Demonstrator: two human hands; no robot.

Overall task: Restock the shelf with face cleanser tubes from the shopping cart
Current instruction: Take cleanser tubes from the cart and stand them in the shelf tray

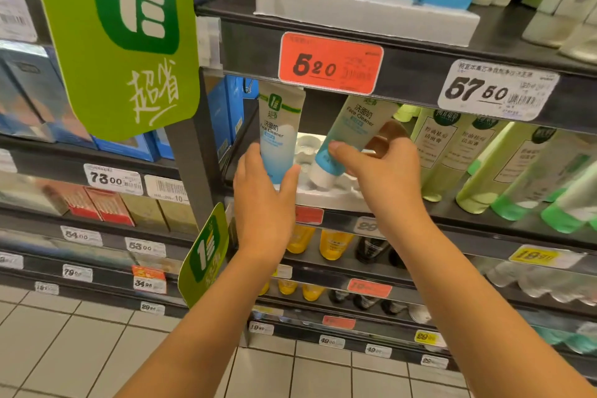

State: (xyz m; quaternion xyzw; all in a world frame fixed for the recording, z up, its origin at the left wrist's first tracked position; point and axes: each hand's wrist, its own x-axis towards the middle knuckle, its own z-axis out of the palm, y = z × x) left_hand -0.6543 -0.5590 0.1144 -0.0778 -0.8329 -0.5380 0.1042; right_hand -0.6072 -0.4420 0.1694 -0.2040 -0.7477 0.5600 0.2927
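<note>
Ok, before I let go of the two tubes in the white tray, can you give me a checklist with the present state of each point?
1. Left hand grips left tube: ok.
2. Left tube upright: ok.
3. Left tube's cap seated in white tray: cannot tell, the hand hides it.
4. Right hand pinches right tube: ok.
5. Right tube upright: not ok, it leans with its white cap low over the tray.
6. Room left in the tray: ok, empty hollows show behind the tubes.
</note>
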